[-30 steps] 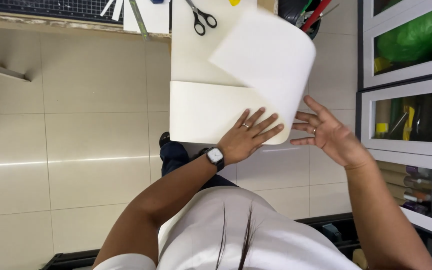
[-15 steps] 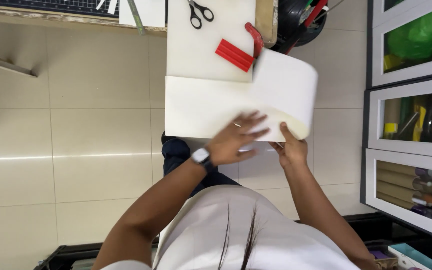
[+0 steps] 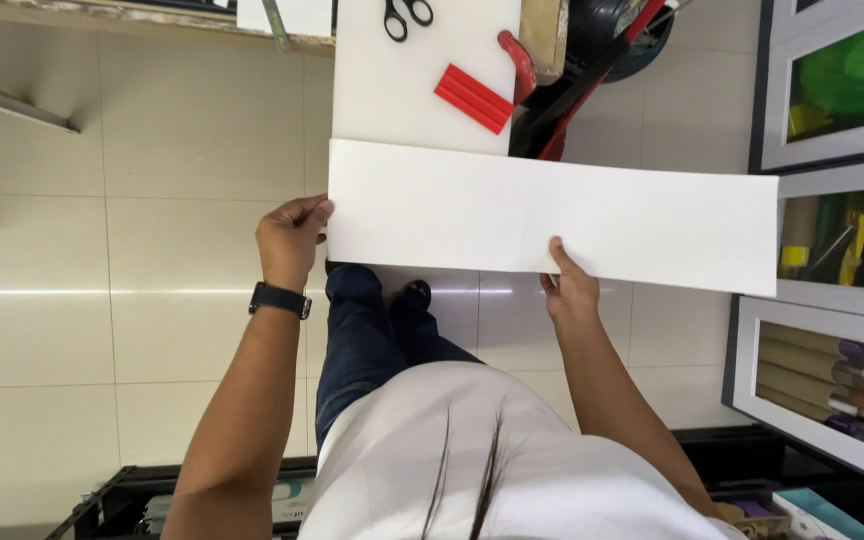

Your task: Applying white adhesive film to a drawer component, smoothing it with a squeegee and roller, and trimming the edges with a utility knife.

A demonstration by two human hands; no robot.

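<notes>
- Two hands hold one long white paper sheet (image 3: 552,215), stretched flat and wide across the middle of the view, above the floor.
- Left hand (image 3: 290,240) pinches the sheet's left end, fingers curled over the edge; the sheet runs off toward 3 o'clock from it.
- Right hand (image 3: 570,290) grips the near long edge around mid-length, thumb on top; most of the sheet sits at 12 to 2 o'clock of this hand.
- Likely held at two spread points so the long strip stays flat and does not sag or curl; right end hangs free, unsupported.
- Black wristwatch (image 3: 279,299) on the left wrist.
- White bench (image 3: 392,90) at 12 o'clock, its near edge tucked under or just behind the sheet's far edge; cannot tell if they touch.
- On the bench: scissors (image 3: 407,15) at the far end, red ribbed block (image 3: 473,98) nearer the sheet, clear of the paper.
- Grey-framed shelves (image 3: 832,150) at 3 o'clock, holding rolls and green stuff.
- Tiled floor (image 3: 152,330) below.
</notes>
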